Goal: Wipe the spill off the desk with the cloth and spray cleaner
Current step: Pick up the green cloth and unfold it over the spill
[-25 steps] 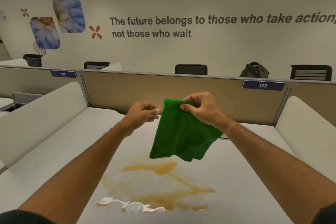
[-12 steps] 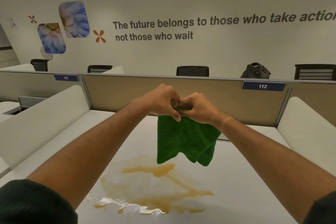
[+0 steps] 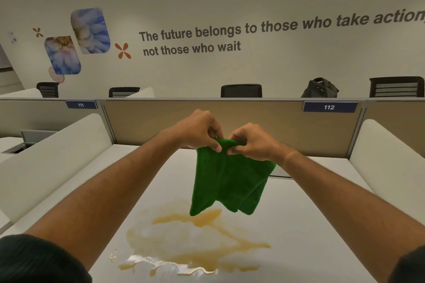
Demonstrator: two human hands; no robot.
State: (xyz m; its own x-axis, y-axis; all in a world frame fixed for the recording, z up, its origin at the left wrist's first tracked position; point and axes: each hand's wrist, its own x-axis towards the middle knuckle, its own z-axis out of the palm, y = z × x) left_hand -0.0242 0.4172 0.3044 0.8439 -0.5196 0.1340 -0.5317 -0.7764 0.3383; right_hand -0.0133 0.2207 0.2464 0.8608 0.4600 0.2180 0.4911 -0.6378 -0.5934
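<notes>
Left hand (image 3: 198, 130) and right hand (image 3: 252, 142) fingers pinch cloth (image 3: 230, 181) top edge above spill (image 3: 195, 243); dangling corners risk dragging liquid, smearing desk (image 3: 310, 225).

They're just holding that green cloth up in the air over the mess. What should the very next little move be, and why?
Probably lower the green cloth onto the brown spill. Both the left hand and the right hand pinch its top edge, it hangs just above the puddle, and the desk is unwiped. No spray bottle is in view.
</notes>
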